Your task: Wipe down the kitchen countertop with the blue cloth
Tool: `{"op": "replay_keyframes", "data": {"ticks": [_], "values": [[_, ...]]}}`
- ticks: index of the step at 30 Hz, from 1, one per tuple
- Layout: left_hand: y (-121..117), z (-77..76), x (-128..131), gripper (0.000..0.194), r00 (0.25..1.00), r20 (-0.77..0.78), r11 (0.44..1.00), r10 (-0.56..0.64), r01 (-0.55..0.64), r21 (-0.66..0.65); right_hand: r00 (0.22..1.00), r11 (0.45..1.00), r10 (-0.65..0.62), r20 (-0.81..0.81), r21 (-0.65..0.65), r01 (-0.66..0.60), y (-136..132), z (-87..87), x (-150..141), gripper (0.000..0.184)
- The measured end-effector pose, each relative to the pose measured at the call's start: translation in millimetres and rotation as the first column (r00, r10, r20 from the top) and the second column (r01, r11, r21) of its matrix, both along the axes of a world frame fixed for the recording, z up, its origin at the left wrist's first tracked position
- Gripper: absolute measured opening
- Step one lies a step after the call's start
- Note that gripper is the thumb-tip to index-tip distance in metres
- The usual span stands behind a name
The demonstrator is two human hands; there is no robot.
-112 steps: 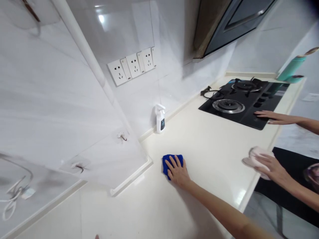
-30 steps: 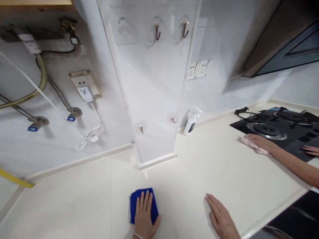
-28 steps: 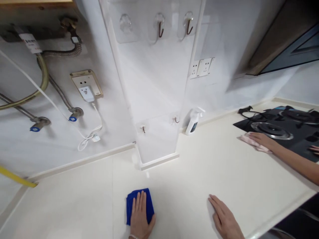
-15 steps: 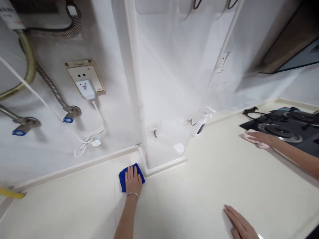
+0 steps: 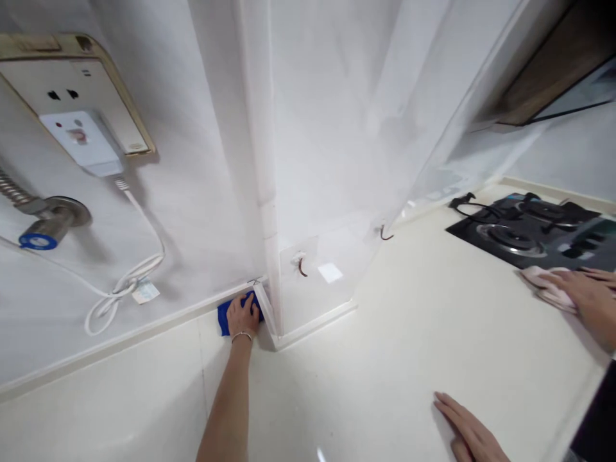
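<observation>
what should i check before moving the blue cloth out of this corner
1. Left hand pressing on the blue microfibre cloth: ok.
2. Cloth free of the white skirting strip: not ok, it is pushed up against it.
3. White cable away from the cloth: ok, it is on the wall, apart.
4. Right hand free: ok, flat on the counter, holding nothing.
5. Co-worker's hand with the pink cloth out of your path: ok, far right by the black gas hob.
6. Dirt under the cloth: cannot tell, hidden.

Bright, even light; a soft shadow edges the blue microfibre cloth (image 5: 222,319), glare spots the glossy cream table (image 5: 385,359), and the frame edges bow.
</observation>
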State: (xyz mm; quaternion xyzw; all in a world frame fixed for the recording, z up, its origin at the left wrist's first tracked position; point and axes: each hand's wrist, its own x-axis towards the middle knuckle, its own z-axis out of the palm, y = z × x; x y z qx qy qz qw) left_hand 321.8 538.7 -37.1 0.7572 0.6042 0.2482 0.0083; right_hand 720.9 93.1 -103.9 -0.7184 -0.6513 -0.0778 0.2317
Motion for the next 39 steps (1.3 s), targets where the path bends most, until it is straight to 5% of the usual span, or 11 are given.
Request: {"op": "replay_keyframes", "data": {"ticks": [5, 10, 17, 23, 27, 39], "values": [[-19.9, 7.3, -0.7, 0.048, 0.999, -0.027, 0.999, -0.041, 0.041, 0.003, 1.0, 1.0, -0.024, -0.003, 0.003, 0.024, 3.4, 0.7, -5.6, 0.058], [-81.1, 9.2, -7.2, 0.052, 0.996, -0.084, 0.999, -0.033, 0.035, 0.02, 1.0, 0.998, -0.014, -0.004, 0.062, 0.014, 8.4, -1.5, -4.9, 0.055], [-196.6, -22.7, -24.5, 0.052, 0.99, -0.14, 0.993, -0.016, 0.032, 0.112, 0.998, 0.995, -0.016, -0.056, 0.1, 0.022, 13.3, -10.6, -6.9, 0.055], [-265.1, -40.7, 8.3, 0.054, 0.978, -0.187, 0.99, -0.095, 0.112, 0.083, 0.998, 0.989, -0.009, -0.069, 0.147, 0.019, 17.9, -8.5, -7.2, 0.057], [-273.1, -33.8, 42.1, 0.055, 0.967, -0.2, 0.985, -0.157, 0.168, 0.04, 0.998, 0.988, -0.002, -0.065, 0.157, 0.012, 18.3, -4.3, -9.2, 0.057], [-217.4, -20.0, 120.6, 0.053, 0.982, -0.115, 0.98, -0.15, 0.163, 0.112, 0.994, 0.993, -0.003, -0.105, 0.118, 0.015, 18.8, 17.7, -13.0, 0.064]]}}
